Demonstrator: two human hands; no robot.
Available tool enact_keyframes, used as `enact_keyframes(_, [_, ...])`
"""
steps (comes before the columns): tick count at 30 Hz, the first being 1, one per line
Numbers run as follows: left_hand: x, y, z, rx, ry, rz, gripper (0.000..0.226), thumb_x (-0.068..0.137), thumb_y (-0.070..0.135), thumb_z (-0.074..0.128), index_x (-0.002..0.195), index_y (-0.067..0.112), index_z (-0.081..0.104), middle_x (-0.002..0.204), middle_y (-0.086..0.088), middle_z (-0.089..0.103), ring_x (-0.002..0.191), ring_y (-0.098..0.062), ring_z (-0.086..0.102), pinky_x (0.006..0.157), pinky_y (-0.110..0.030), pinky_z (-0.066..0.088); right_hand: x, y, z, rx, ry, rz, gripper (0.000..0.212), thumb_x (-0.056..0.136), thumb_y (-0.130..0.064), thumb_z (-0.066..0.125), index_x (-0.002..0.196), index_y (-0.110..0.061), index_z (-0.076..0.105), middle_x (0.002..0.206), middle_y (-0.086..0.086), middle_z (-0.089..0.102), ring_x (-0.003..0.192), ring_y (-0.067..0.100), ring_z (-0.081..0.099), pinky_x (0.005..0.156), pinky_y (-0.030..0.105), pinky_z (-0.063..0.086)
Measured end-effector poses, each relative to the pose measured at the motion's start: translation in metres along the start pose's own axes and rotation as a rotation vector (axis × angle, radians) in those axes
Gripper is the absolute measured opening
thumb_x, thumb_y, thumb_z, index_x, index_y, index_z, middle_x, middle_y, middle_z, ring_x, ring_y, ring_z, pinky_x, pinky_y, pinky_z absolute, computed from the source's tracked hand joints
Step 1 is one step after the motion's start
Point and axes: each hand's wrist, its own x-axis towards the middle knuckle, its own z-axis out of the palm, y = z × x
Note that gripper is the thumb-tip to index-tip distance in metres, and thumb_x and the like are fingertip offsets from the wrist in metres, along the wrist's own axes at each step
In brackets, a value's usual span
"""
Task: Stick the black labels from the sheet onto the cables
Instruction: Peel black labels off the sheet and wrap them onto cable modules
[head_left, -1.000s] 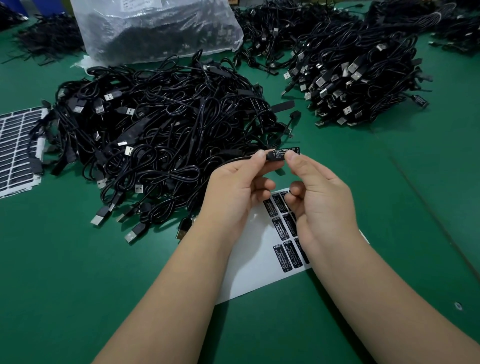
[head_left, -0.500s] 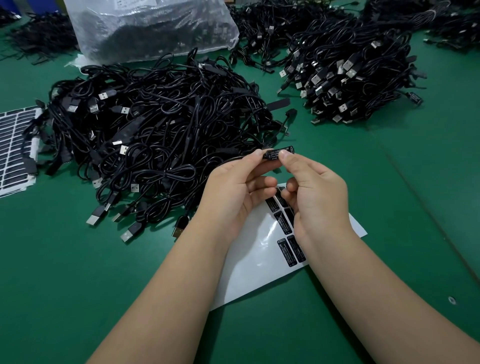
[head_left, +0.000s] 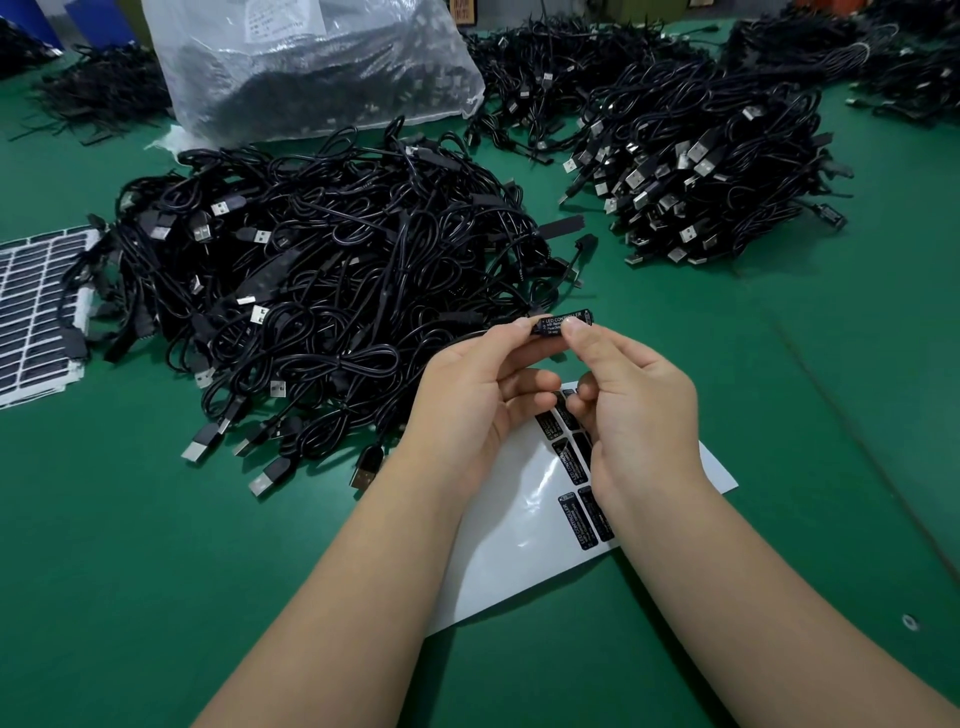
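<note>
Both hands hold one small black controller block (head_left: 563, 324) of a cable, raised above the green table. A black label with white print lies on its top face. My left hand (head_left: 478, 400) pinches the block's left end between thumb and forefinger. My right hand (head_left: 631, 400) presses its thumb on the label from the right. The cable runs left into the big loose pile of black USB cables (head_left: 322, 291). Under my hands lies the white label sheet (head_left: 509, 525), with several black labels (head_left: 574, 519) left near its right side.
A second, neater heap of cables (head_left: 701, 171) sits at the right rear. A clear plastic bag of cables (head_left: 311, 73) stands at the back. Another label sheet (head_left: 36, 306) lies at the far left edge. More cable heaps (head_left: 883, 57) line the back of the green table (head_left: 831, 415).
My hands and the controller block have stayed almost in place. My right thumb has slid a little along the label on the block.
</note>
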Motion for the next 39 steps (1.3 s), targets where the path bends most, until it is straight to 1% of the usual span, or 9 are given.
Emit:
enact_keyframes(13, [-0.0001, -0.0006, 0.0001, 0.017, 0.011, 0.002, 0.023, 0.094, 0.017, 0.056, 0.085, 0.011, 0.077, 0.097, -0.012, 0.074, 0.054, -0.008, 0.060, 0.051, -0.019, 0.050, -0.0006, -0.0006, -0.0005, -0.002, 0.002, 0.005, 0.009, 0.081, -0.016, 0.075, 0.073, -0.016, 0.071, 0.048, -0.007, 0.051, 0.040, 0.004, 0.039, 0.044, 0.016, 0.041])
enact_keyframes(20, [-0.0004, -0.0012, 0.0011, 0.032, 0.033, 0.004, 0.016, 0.089, 0.017, 0.063, 0.089, 0.007, 0.075, 0.095, -0.010, 0.075, 0.055, -0.007, 0.059, 0.052, -0.017, 0.050, -0.0011, 0.0001, -0.0004, -0.010, -0.004, -0.003, 0.007, 0.081, -0.014, 0.075, 0.074, -0.015, 0.072, 0.048, -0.007, 0.050, 0.040, 0.004, 0.039, 0.042, 0.016, 0.040])
enact_keyframes(24, [-0.0013, -0.0027, 0.0041, 0.039, 0.087, 0.029, 0.010, 0.086, 0.014, 0.066, 0.084, 0.010, 0.075, 0.084, -0.005, 0.074, 0.053, -0.005, 0.057, 0.050, -0.016, 0.048, -0.0023, 0.0007, -0.0002, -0.034, -0.004, -0.029, 0.011, 0.078, -0.014, 0.077, 0.069, -0.018, 0.074, 0.055, -0.007, 0.060, 0.041, 0.002, 0.041, 0.043, 0.016, 0.040])
enact_keyframes(27, [-0.0019, -0.0035, 0.0057, 0.047, 0.124, 0.047, 0.015, 0.085, 0.011, 0.068, 0.074, 0.013, 0.078, 0.075, -0.002, 0.072, 0.051, -0.005, 0.056, 0.048, -0.016, 0.047, -0.0039, 0.0013, -0.0002, -0.057, -0.011, -0.046, 0.010, 0.077, -0.016, 0.078, 0.068, -0.020, 0.075, 0.062, -0.009, 0.068, 0.044, 0.000, 0.046, 0.045, 0.016, 0.042])
enact_keyframes(30, [-0.0026, -0.0044, 0.0072, 0.056, 0.152, 0.065, 0.015, 0.083, 0.011, 0.069, 0.072, 0.015, 0.078, 0.074, -0.001, 0.072, 0.051, -0.005, 0.055, 0.048, -0.017, 0.046, -0.0040, 0.0018, -0.0002, -0.054, -0.014, -0.053, 0.012, 0.077, -0.015, 0.077, 0.067, -0.021, 0.075, 0.061, -0.010, 0.067, 0.046, -0.002, 0.049, 0.047, 0.015, 0.043])
enact_keyframes(33, [-0.0032, -0.0062, 0.0085, 0.060, 0.189, 0.091, 0.014, 0.082, 0.011, 0.069, 0.072, 0.014, 0.077, 0.071, 0.000, 0.070, 0.050, -0.005, 0.054, 0.048, -0.017, 0.045, -0.0040, 0.0028, -0.0008, -0.071, -0.031, -0.072, 0.004, 0.077, -0.016, 0.077, 0.074, -0.017, 0.075, 0.054, -0.012, 0.061, 0.043, 0.001, 0.045, 0.044, 0.016, 0.040])
enact_keyframes(36, [-0.0029, -0.0074, 0.0094, 0.056, 0.203, 0.120, 0.014, 0.084, 0.009, 0.067, 0.073, 0.013, 0.076, 0.070, 0.000, 0.071, 0.049, -0.005, 0.053, 0.047, -0.017, 0.044, -0.0013, 0.0030, -0.0033, -0.199, -0.027, -0.171, 0.005, 0.076, -0.027, 0.078, 0.073, -0.023, 0.077, 0.056, -0.015, 0.058, 0.050, 0.002, 0.047, 0.053, 0.021, 0.042])
enact_keyframes(38, [-0.0025, -0.0074, 0.0098, 0.050, 0.201, 0.126, 0.018, 0.085, 0.008, 0.066, 0.071, 0.014, 0.076, 0.068, 0.001, 0.070, 0.048, -0.004, 0.053, 0.046, -0.016, 0.043, 0.0010, 0.0014, -0.0043, -0.318, -0.018, -0.277, 0.003, 0.075, -0.032, 0.077, 0.073, -0.034, 0.075, 0.066, -0.014, 0.064, 0.059, 0.008, 0.055, 0.062, 0.026, 0.045])
enact_keyframes(39, [-0.0024, -0.0073, 0.0100, 0.048, 0.199, 0.126, 0.021, 0.085, 0.008, 0.066, 0.069, 0.015, 0.077, 0.067, 0.001, 0.070, 0.048, -0.004, 0.053, 0.046, -0.016, 0.043, 0.0021, 0.0008, -0.0052, -0.376, -0.008, -0.332, 0.007, 0.075, -0.031, 0.077, 0.071, -0.036, 0.074, 0.073, -0.011, 0.067, 0.066, 0.011, 0.059, 0.065, 0.027, 0.047])
